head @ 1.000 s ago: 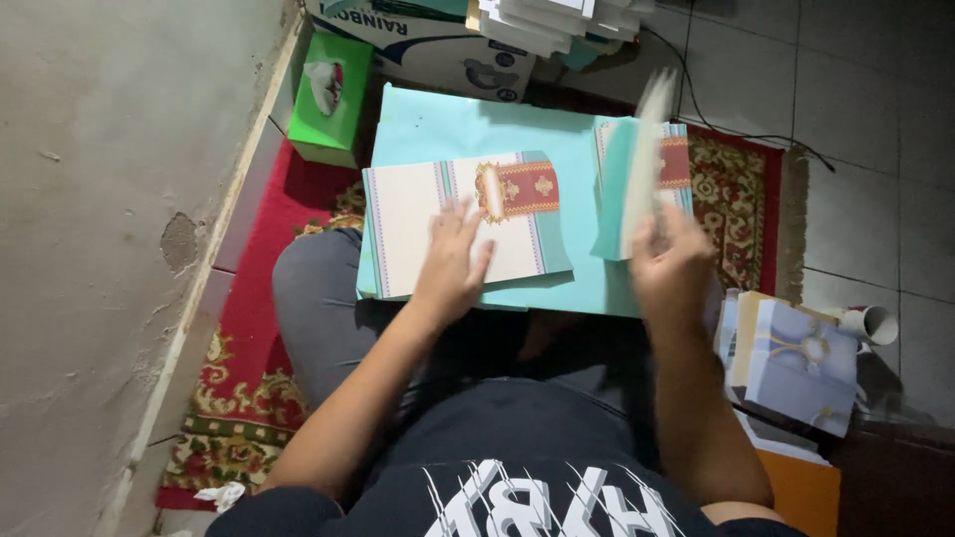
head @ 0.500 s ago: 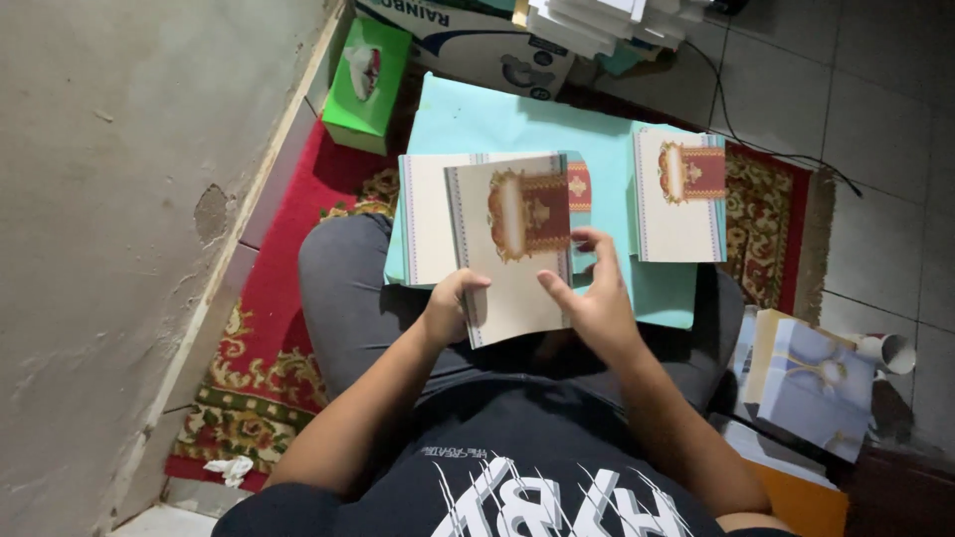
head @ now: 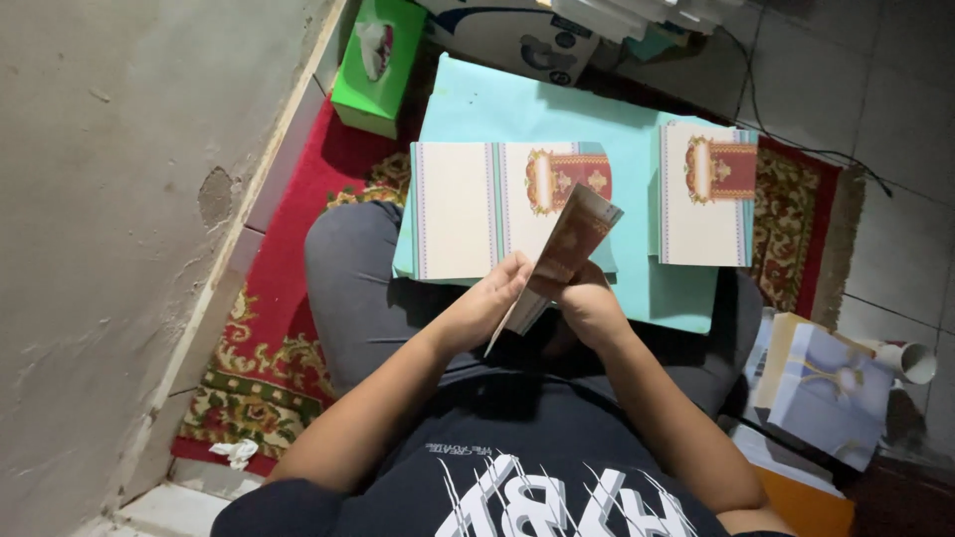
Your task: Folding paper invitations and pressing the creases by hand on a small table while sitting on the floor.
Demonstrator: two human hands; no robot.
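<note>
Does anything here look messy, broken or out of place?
A few small things. The wall has a chipped patch of plaster, a crumpled white scrap lies on the red rug by the wall, and a white cup lies tipped on the tiled floor. The card in both hands looks undamaged.

A: Item one, folded card (head: 562, 261): lower part covered by left hand (head: 489, 303) and right hand (head: 587, 303); its printed face is motion-blurred.

B: Fingers?

A: Mostly behind the card; grip detail unreadable.

B: Item two?

A: Cardboard box (head: 517, 40) and paper stack (head: 637, 12): cut by the top edge.

B: Others?

A: Turquoise sheet (head: 517, 109): near edge hidden under the arms. Orange item (head: 806, 502): cut by the bottom edge, kind unclear.
</note>
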